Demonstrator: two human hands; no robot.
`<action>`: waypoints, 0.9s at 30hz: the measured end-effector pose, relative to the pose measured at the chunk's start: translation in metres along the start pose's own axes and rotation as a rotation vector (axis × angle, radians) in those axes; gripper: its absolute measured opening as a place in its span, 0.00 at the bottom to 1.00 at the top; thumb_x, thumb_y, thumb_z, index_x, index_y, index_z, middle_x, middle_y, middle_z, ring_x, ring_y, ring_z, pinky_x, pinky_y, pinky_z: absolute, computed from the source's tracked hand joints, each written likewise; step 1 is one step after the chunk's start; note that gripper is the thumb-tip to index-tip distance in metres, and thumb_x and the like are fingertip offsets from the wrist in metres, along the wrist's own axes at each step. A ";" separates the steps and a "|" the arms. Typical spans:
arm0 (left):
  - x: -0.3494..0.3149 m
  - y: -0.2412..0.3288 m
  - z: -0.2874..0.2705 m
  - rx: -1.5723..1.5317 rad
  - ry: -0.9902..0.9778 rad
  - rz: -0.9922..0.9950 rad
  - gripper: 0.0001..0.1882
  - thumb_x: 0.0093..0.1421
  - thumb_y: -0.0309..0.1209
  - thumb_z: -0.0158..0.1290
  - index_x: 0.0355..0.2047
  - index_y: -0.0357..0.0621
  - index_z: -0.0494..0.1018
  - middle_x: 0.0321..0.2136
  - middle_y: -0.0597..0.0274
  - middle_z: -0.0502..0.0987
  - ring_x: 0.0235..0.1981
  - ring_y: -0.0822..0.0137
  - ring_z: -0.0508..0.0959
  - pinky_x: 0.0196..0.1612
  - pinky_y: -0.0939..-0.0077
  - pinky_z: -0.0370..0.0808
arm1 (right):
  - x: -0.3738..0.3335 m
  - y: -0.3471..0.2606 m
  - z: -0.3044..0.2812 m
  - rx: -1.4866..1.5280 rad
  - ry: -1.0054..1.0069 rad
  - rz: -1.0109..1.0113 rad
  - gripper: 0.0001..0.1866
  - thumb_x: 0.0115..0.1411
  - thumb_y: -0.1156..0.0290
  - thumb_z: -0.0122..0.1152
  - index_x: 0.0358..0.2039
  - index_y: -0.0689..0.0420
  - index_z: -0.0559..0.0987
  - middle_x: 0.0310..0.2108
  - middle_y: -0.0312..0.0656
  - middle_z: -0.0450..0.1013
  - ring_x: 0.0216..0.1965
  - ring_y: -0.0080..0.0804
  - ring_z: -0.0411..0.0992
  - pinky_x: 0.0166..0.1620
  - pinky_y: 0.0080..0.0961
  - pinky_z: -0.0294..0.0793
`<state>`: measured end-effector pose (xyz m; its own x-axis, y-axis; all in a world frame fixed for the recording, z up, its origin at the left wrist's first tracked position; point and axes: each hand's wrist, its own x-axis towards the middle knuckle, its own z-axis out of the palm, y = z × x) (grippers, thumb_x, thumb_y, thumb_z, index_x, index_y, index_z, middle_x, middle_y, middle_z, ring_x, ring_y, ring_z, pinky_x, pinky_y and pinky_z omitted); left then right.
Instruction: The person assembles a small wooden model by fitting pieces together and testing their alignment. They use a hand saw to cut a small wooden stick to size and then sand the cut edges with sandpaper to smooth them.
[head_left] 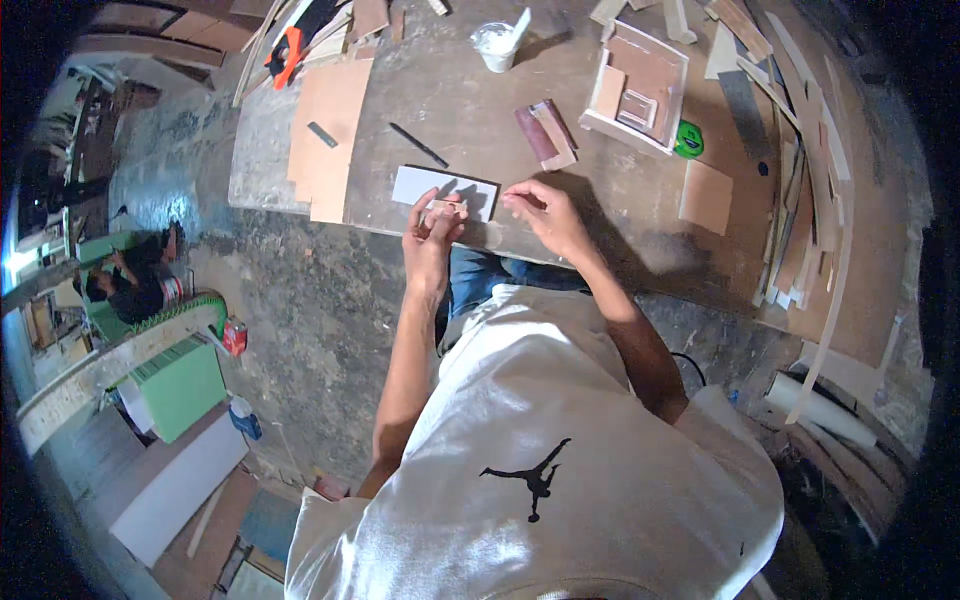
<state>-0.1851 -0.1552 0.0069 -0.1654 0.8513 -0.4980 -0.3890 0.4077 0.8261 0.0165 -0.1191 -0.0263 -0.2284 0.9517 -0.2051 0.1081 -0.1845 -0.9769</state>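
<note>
My left hand (432, 235) is closed on a small pale wood piece (450, 206), held above a white rectangular panel (415, 184) near the table's front edge. To its right my right hand (553, 218) has its thumb and fingers pinched together just past the panel's end. Whatever that pinch holds, if anything, is too small to make out. A black pen-like stick (418, 144) lies beyond the panel. Farther right rests a dark red block with a tan wood strip (547, 135) on it.
On the table (450, 90) stand a white cup with a stick (496, 48), a shallow open box (640, 85) and a green tape measure (688, 140). Wood strips (810, 180) pile up at right. An orange-handled saw (287, 58) lies far left. Another person (135, 285) works at left.
</note>
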 end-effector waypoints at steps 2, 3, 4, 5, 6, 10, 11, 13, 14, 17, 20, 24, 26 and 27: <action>0.001 0.007 -0.011 -0.025 0.051 0.010 0.23 0.65 0.30 0.55 0.59 0.44 0.63 0.48 0.60 0.78 0.45 0.71 0.78 0.49 0.77 0.73 | 0.010 -0.001 0.012 0.009 -0.044 0.029 0.09 0.63 0.68 0.61 0.39 0.61 0.80 0.33 0.36 0.79 0.34 0.23 0.74 0.41 0.22 0.73; 0.002 0.008 -0.019 -0.042 0.045 0.027 0.22 0.65 0.30 0.54 0.58 0.44 0.64 0.48 0.60 0.78 0.45 0.71 0.78 0.49 0.77 0.73 | 0.014 -0.002 0.019 0.003 -0.067 0.031 0.08 0.64 0.70 0.60 0.38 0.62 0.79 0.32 0.36 0.79 0.32 0.23 0.74 0.39 0.22 0.73; 0.003 0.009 -0.029 -0.067 0.046 0.052 0.21 0.65 0.29 0.54 0.57 0.44 0.65 0.48 0.60 0.78 0.45 0.71 0.78 0.49 0.77 0.73 | 0.019 -0.006 0.026 -0.007 -0.101 0.027 0.08 0.64 0.71 0.60 0.38 0.63 0.79 0.31 0.36 0.78 0.30 0.22 0.73 0.37 0.22 0.73; 0.003 0.010 -0.036 -0.091 0.045 0.073 0.19 0.65 0.29 0.54 0.55 0.43 0.66 0.49 0.59 0.78 0.45 0.71 0.78 0.49 0.77 0.73 | 0.022 -0.010 0.032 -0.078 -0.107 -0.031 0.07 0.64 0.71 0.60 0.37 0.62 0.78 0.30 0.37 0.78 0.29 0.22 0.72 0.37 0.22 0.72; 0.003 0.012 -0.042 -0.104 0.070 0.078 0.18 0.65 0.29 0.54 0.54 0.43 0.68 0.49 0.59 0.78 0.45 0.71 0.78 0.49 0.77 0.73 | 0.023 -0.015 0.039 -0.146 -0.113 -0.091 0.07 0.63 0.71 0.61 0.37 0.62 0.78 0.29 0.37 0.77 0.29 0.22 0.72 0.36 0.22 0.72; 0.004 0.025 -0.050 -0.148 0.148 0.094 0.13 0.65 0.28 0.54 0.49 0.40 0.72 0.48 0.58 0.78 0.45 0.71 0.77 0.50 0.77 0.72 | 0.035 -0.009 0.063 -0.231 -0.134 -0.301 0.06 0.56 0.72 0.66 0.33 0.58 0.78 0.27 0.41 0.76 0.30 0.33 0.75 0.35 0.27 0.73; 0.003 0.029 -0.052 -0.157 0.164 0.098 0.12 0.65 0.28 0.54 0.48 0.40 0.73 0.48 0.58 0.78 0.45 0.71 0.77 0.50 0.77 0.72 | 0.038 -0.007 0.067 -0.248 -0.135 -0.346 0.06 0.55 0.73 0.66 0.33 0.57 0.78 0.27 0.41 0.76 0.29 0.35 0.76 0.35 0.28 0.73; 0.003 0.028 -0.060 -0.152 0.172 0.116 0.16 0.64 0.28 0.56 0.51 0.39 0.71 0.50 0.56 0.77 0.47 0.70 0.76 0.50 0.76 0.72 | 0.039 -0.011 0.066 -0.446 -0.227 -0.356 0.14 0.50 0.73 0.68 0.39 0.52 0.80 0.39 0.40 0.74 0.43 0.38 0.73 0.45 0.34 0.70; 0.006 0.026 -0.065 -0.167 0.169 0.125 0.18 0.63 0.28 0.57 0.52 0.38 0.70 0.50 0.56 0.76 0.47 0.70 0.76 0.51 0.76 0.72 | 0.039 -0.020 0.068 -0.586 -0.190 -0.476 0.17 0.50 0.72 0.68 0.42 0.50 0.80 0.44 0.40 0.73 0.47 0.39 0.70 0.49 0.36 0.68; 0.014 0.035 -0.077 -0.170 0.114 0.103 0.21 0.62 0.26 0.57 0.54 0.36 0.67 0.53 0.55 0.75 0.47 0.70 0.75 0.52 0.76 0.71 | 0.037 -0.022 0.075 -0.823 -0.231 -0.450 0.30 0.49 0.71 0.69 0.55 0.45 0.76 0.57 0.40 0.64 0.60 0.41 0.60 0.57 0.40 0.59; 0.037 0.055 -0.089 -0.127 0.029 0.092 0.20 0.62 0.24 0.57 0.54 0.36 0.67 0.53 0.54 0.74 0.47 0.70 0.75 0.52 0.76 0.71 | 0.041 -0.021 0.083 -0.899 -0.170 -0.474 0.30 0.49 0.74 0.67 0.56 0.47 0.76 0.57 0.43 0.64 0.59 0.44 0.61 0.57 0.40 0.61; 0.070 0.092 -0.106 0.016 -0.094 0.194 0.21 0.61 0.22 0.57 0.55 0.41 0.67 0.51 0.55 0.76 0.45 0.72 0.76 0.48 0.78 0.72 | 0.060 -0.019 0.097 -0.903 -0.026 -0.475 0.27 0.50 0.79 0.63 0.52 0.51 0.76 0.55 0.45 0.65 0.57 0.46 0.64 0.57 0.41 0.65; 0.081 0.114 -0.104 -0.036 -0.126 0.205 0.23 0.61 0.22 0.57 0.56 0.44 0.66 0.51 0.54 0.77 0.44 0.72 0.77 0.44 0.79 0.72 | 0.072 -0.025 0.105 -0.858 0.046 -0.426 0.25 0.50 0.79 0.62 0.51 0.52 0.77 0.55 0.45 0.66 0.57 0.46 0.64 0.57 0.41 0.65; 0.087 0.121 -0.107 -0.023 -0.148 0.198 0.23 0.61 0.22 0.57 0.56 0.44 0.66 0.51 0.54 0.77 0.44 0.72 0.77 0.45 0.78 0.72 | 0.079 -0.028 0.109 -0.836 0.084 -0.403 0.24 0.50 0.79 0.62 0.50 0.52 0.77 0.55 0.44 0.66 0.57 0.46 0.64 0.57 0.41 0.64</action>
<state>-0.3432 -0.0674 0.0355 -0.1069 0.9536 -0.2815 -0.3828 0.2219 0.8968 -0.1105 -0.0655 -0.0220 -0.3325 0.9263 0.1772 0.7049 0.3689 -0.6058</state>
